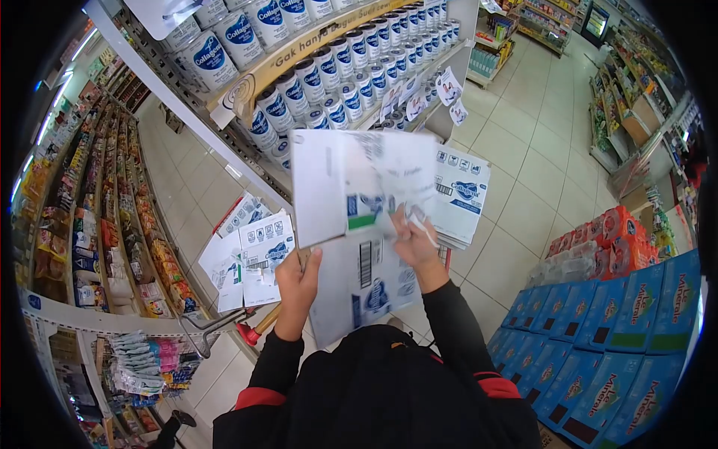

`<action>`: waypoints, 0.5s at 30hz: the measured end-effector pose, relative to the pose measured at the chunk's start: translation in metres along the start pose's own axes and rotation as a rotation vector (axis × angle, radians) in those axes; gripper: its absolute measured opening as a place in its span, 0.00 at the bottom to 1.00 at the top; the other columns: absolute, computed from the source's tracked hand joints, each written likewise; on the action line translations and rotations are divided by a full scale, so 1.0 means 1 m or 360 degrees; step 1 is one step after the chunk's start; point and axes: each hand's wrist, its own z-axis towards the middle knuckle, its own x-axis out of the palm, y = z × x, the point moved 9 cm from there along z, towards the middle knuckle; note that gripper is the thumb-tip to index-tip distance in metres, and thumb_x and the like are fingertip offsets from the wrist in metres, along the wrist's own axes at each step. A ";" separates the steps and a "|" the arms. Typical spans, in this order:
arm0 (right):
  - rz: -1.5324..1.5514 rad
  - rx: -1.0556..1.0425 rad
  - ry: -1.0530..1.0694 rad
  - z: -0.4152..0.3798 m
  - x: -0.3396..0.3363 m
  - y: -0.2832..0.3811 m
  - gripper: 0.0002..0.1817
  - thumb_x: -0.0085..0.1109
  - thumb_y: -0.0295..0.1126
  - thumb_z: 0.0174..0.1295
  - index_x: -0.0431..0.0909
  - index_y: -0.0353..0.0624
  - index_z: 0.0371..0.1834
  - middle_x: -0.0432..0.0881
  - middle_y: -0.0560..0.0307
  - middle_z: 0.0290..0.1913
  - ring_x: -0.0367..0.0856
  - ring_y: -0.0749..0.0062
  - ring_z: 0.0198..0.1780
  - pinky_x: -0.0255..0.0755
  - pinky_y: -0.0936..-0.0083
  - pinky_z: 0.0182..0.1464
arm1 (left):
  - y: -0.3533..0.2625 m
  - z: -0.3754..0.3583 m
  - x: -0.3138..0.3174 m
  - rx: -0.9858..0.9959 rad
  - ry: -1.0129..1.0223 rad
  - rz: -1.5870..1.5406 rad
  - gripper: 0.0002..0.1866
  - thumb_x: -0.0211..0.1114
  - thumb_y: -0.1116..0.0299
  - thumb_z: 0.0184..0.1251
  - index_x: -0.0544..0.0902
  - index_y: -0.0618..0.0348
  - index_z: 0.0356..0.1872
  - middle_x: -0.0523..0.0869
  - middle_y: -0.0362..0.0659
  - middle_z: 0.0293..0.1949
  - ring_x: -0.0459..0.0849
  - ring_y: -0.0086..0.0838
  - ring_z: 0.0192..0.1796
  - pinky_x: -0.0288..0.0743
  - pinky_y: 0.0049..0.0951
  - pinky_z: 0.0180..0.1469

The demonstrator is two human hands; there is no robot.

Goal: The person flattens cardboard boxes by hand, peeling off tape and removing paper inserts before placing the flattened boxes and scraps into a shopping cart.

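Observation:
A white cardboard carton (389, 168) with a green strip and printed labels, smeared by motion at its upper part, is tilted up in front of me. My left hand (298, 280) grips its left edge, thumb on top. Over its right side, my right hand (413, 238) has its fingers closed beside a thin white strip; what they hold is too blurred to name. The carton's lower part (366, 288) shows a barcode and a blue logo. Behind it at the right lies another white Collagena carton (462, 191); more opened cartons (254, 254) lie at the left.
Shelves of white-and-blue cans (329, 75) stand ahead. Stacked blue Le Minerale boxes (598, 359) and red-wrapped bottles (613, 236) rise at the right. Snack shelves (112, 217) line the left. A red-ended wooden handle (258, 325) is near my left arm.

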 end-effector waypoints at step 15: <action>-0.1807 0.0531 -0.1067 -0.132 -0.240 0.014 0.11 0.44 0.23 0.44 0.68 0.38 0.33 0.73 0.51 0.32 0.72 0.65 0.36 0.65 0.72 0.38 | -0.010 0.035 -0.055 -0.0048 -0.0265 0.0017 0.11 0.57 0.67 0.54 0.75 0.68 0.25 0.73 0.36 0.17 0.64 0.14 0.22 0.60 0.15 0.23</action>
